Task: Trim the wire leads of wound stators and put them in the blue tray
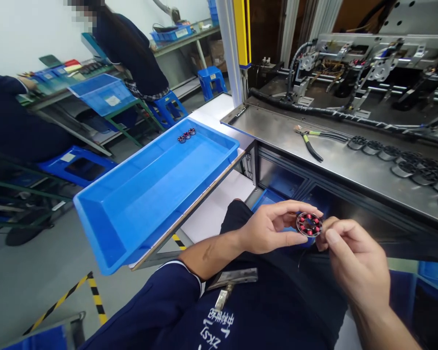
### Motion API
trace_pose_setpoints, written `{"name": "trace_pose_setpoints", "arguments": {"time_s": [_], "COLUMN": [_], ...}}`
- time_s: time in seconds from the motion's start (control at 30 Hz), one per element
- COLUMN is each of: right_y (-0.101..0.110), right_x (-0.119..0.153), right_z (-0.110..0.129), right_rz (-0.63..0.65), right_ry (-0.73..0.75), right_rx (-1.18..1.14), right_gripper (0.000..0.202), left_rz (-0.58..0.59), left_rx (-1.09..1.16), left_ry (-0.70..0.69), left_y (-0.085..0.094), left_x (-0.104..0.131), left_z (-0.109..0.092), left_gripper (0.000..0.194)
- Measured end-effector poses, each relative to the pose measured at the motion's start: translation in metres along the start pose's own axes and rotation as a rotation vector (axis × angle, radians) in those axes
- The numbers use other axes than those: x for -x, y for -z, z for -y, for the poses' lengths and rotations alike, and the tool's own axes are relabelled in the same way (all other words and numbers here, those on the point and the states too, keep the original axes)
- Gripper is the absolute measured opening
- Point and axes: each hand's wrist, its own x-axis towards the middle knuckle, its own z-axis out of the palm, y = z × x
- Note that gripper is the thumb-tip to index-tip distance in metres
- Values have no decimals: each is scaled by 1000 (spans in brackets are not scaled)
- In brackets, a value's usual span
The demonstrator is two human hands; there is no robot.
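Note:
My left hand grips a round motor stator by its rim, between thumb and fingers. The stator has a dark ring and several red-wound poles facing up. At its right edge my right hand is closed in a pinch; whatever lies between those fingertips is too small to make out. A thin dark strand hangs below the stator. Three similar wound stators stand in a row at the far end of the blue tray, left of my hands.
Pliers with green-and-black handles lie on the metal machine ledge. Several dark-and-silver stator cores line its right side. Behind it is a winding machine. Two co-workers sit at a bench on the left, near blue stools.

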Motion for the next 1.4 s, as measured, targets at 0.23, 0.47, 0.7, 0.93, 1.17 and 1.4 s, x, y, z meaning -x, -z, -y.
{"name": "trace_pose_setpoints", "arguments": {"time_s": [0.23,0.47,0.7,0.93,1.17,1.4], "right_y": [-10,-3,-25,-24,-25,-26], "right_x": [9,5,3,4,-5,0], "right_z": [-14,-19,-21,-28,-13,-22], "right_rz": [-102,-82,-169,-207,-289,-154], "right_ry": [4,53,-37,218,80,96], "right_rx": [-27,-97,-267,-169,24,-265], "right_gripper": [20,17,20,23,17,24], "left_rz": [-141,-167,-185,-189,-183,-225], "left_rx": [-30,-564,-578,-565,-548,-344], "left_ry": [-87,-539,-552,-568,-612,-425], "left_y": [-6,-6,-8,-5,-6,-3], "left_x": [-7,-9,-9,-6,-9,-6], "left_z": [17,10,8,9,12,7], "left_gripper": [49,42,40,44,46,40]}}
